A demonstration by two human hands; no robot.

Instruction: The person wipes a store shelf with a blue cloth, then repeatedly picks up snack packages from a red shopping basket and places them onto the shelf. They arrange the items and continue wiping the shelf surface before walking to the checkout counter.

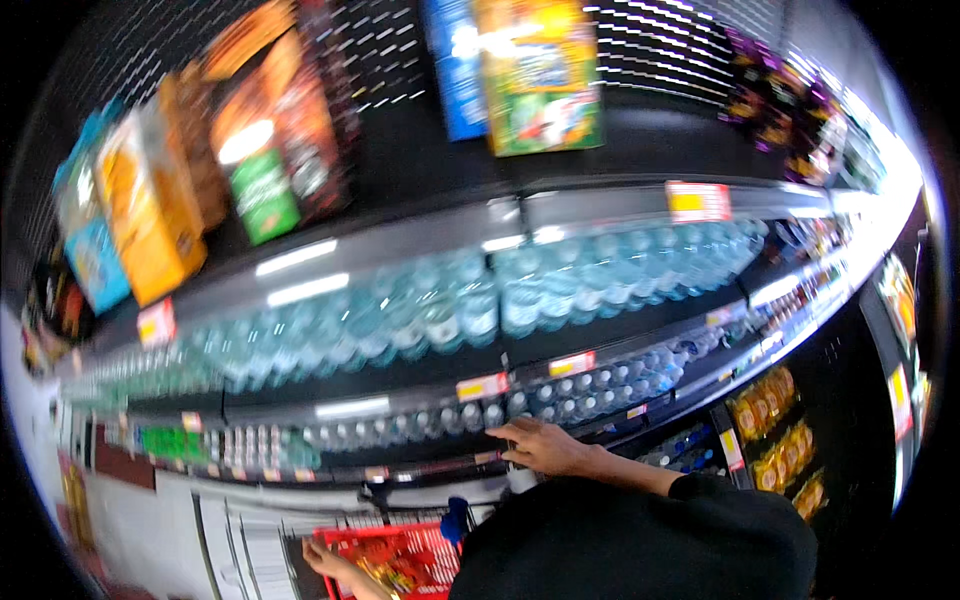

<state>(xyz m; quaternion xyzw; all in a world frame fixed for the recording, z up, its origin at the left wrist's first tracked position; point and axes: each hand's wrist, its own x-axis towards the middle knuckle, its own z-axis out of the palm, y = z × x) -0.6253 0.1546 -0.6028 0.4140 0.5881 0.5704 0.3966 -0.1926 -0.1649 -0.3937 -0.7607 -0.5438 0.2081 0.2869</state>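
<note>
My right hand [546, 444] reaches out in front of a low shelf with rows of capped plastic bottles [450, 420]; its fingers are near the bottles and the shelf's edge, and whether they touch is not clear. Nothing shows in its grip. Lower left, my left hand [322, 556] is over the rim of a red shopping basket [337, 534]; blur hides whether it holds anything. Shiny packets [386, 574] in red and yellow lie in the basket. A dark blue item [454, 519] hangs at its upper right corner.
Larger water bottles [442, 315] fill the shelf above. Bagged and boxed goods, among them a yellow and green pack [544, 82], stand on the top shelf. Price tags [482, 386] line the shelf edges. Orange-yellow packets [763, 405] sit in a rack at right.
</note>
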